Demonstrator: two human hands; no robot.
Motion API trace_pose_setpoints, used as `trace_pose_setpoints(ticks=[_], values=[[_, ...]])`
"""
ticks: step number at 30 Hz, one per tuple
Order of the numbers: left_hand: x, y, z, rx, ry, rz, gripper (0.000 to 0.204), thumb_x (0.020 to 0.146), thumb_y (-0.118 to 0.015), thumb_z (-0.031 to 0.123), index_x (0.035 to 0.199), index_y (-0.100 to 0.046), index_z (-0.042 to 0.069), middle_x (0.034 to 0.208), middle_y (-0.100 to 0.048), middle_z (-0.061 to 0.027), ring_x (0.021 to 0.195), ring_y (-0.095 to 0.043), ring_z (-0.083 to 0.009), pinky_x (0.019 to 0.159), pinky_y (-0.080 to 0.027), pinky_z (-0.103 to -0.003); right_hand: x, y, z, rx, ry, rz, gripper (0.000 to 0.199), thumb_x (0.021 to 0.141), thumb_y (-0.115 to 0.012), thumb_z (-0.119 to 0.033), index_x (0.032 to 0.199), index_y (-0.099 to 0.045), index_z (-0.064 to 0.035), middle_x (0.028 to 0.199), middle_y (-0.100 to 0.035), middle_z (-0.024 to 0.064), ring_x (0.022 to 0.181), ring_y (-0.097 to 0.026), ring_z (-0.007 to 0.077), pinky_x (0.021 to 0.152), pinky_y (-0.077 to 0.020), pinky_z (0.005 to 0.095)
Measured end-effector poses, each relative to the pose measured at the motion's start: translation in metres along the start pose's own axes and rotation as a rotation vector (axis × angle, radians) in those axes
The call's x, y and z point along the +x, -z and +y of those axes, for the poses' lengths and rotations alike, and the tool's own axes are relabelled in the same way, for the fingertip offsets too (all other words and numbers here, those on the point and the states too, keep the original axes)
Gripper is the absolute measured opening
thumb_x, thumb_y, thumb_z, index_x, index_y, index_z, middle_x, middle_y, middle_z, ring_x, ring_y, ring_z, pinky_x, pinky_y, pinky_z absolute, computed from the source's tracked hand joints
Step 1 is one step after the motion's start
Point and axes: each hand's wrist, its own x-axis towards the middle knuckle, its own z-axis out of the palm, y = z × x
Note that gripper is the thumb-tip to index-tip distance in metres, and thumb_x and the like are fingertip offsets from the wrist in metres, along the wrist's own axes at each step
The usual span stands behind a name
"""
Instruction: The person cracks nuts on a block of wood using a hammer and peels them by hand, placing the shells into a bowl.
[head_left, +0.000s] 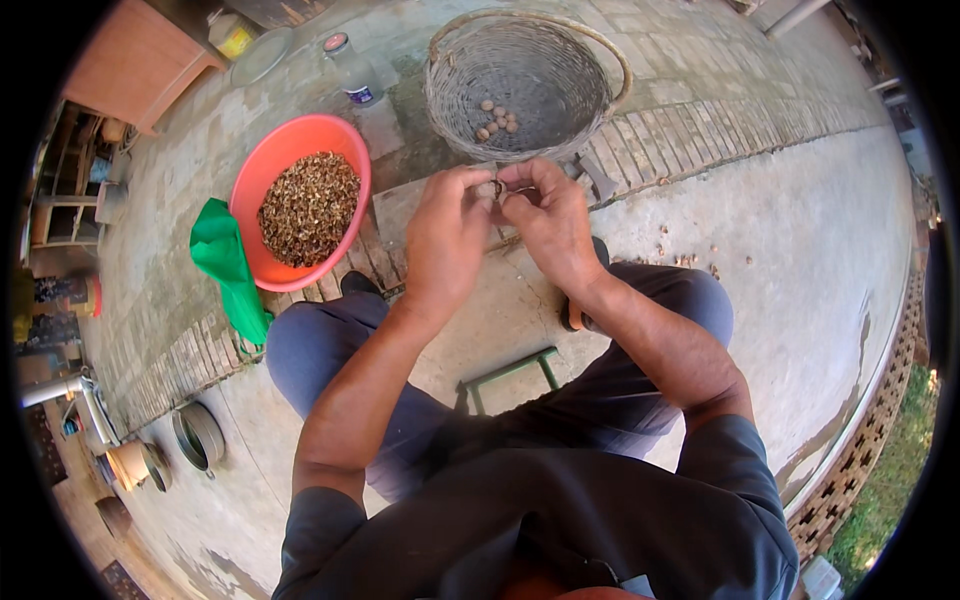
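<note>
My left hand (445, 240) and my right hand (555, 225) meet over the paving between my knees. Both are closed, and the fingertips pinch a small cracked walnut (499, 187) from either side. Its dark inside shows a little; the fingers cover the rest. Just beyond my hands stands a grey wicker basket (525, 75) with a tall handle, where several round walnuts (490, 127) lie at the bottom. To the left is a salmon-pink basin (357, 140), partly filled with brown walnut pieces (308, 208).
A green cloth or bag (222, 255) hangs against the basin's left side. Behind the basin stands a see-through jar (352, 70) with a red lid. Next to my right hand lies a grey angular block (597, 180). Shell bits (686, 260) are scattered on the concrete at right.
</note>
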Motion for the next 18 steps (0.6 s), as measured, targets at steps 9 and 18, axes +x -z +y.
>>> trace_pose_setpoints(ticks=[9, 18], values=[[0.002, 0.003, -0.008, -0.042, 0.053, 0.013, 0.026, 0.095, -0.058, 0.003, 0.12, -0.063, 0.001, 0.111, -0.067, -0.0191, 0.102, -0.067, -0.0331, 0.09, -0.052, -0.039, 0.002, -0.002, 0.006, 0.255, -0.081, -0.027, 0.021, 0.093, -0.051, 0.006, 0.112, -0.06, 0.0085, 0.098, -0.068, 0.0147, 0.086, -0.072, 0.0196, 0.079, -0.0627, 0.0322], [0.007, 0.002, -0.02, -0.4, 0.234, -0.05, 0.026, 0.105, -0.052, 0.006, 0.128, -0.06, -0.001, 0.113, -0.067, -0.0091, 0.102, -0.066, -0.0154, 0.091, -0.055, -0.032, 0.009, 0.015, -0.001, 0.443, -0.245, -0.08, 0.021, 0.098, -0.053, 0.0, 0.115, -0.062, 0.0073, 0.1, -0.07, 0.0146, 0.087, -0.073, 0.0226, 0.08, -0.0629, 0.0338]])
